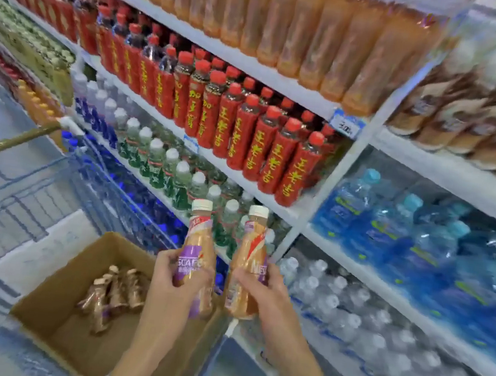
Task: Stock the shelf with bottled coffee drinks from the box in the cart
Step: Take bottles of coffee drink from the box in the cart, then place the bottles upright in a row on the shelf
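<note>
My left hand [173,278] grips a tan coffee bottle [200,241] with a white cap and purple label, held upright. My right hand [263,288] grips a second coffee bottle [249,249] of the same kind, close beside the first. Both bottles are above the right edge of the open cardboard box [51,298], which sits in the wire cart [17,192]. Several more coffee bottles [114,293] lie on the box floor. At the upper right a shelf [429,156] holds rows of brown and cream coffee bottles [470,120].
Straight ahead, shelves carry orange drinks [289,28], red-labelled tea bottles [247,132], green-labelled water [163,162] and blue water packs [420,238]. Clear water bottles [349,317] fill the lower right shelf. A white upright post [345,168] divides the shelf bays. The cart handle [7,142] is at left.
</note>
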Available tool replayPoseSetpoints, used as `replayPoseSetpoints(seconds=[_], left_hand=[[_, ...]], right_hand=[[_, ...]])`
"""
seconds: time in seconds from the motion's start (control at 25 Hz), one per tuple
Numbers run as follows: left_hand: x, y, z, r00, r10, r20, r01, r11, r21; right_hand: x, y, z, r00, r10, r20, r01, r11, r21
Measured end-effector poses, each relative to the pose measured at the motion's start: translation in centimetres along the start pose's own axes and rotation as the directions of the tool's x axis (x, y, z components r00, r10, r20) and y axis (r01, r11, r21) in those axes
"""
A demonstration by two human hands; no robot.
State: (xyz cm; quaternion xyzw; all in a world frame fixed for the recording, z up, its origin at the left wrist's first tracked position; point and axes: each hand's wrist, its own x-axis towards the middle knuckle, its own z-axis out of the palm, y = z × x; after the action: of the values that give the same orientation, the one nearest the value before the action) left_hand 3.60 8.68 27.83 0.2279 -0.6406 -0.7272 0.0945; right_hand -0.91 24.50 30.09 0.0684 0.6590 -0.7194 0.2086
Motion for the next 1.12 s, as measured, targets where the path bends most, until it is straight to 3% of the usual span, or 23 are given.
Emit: replayPoseSetpoints(seconds=[0.12, 0.32, 0.68, 1.12], left_hand=[[-1.4, 1.1, 7.1, 0.978, 0.047, 0.204, -0.053, 0.998, 0.022], [-7.1, 2.8, 19.6, 0.874, 0.115, 0.472, -0.137, 0.991, 0.012], [-18.2, 1.6, 36.8, 0.757, 0.112, 0.644, -0.124, 0.992, -0.026], [-21.9, 3.3, 49.5, 0.606, 0.153, 0.781, -0.185, 0.981, -0.049]], right_hand=[[-3.5, -1.6, -6.7, 0.984, -0.089, -0.153, 0.102, 0.992, 0.076], [-9.7, -3.5, -18.3, 0.908, -0.191, -0.373, 0.251, 0.961, 0.119], [-20.1, -3.8, -36.3, 0.765, -0.261, -0.588, 0.38, 0.921, 0.085], [-23.9, -6.8, -47.6, 0.656, -0.321, -0.683, 0.467, 0.883, 0.035]])
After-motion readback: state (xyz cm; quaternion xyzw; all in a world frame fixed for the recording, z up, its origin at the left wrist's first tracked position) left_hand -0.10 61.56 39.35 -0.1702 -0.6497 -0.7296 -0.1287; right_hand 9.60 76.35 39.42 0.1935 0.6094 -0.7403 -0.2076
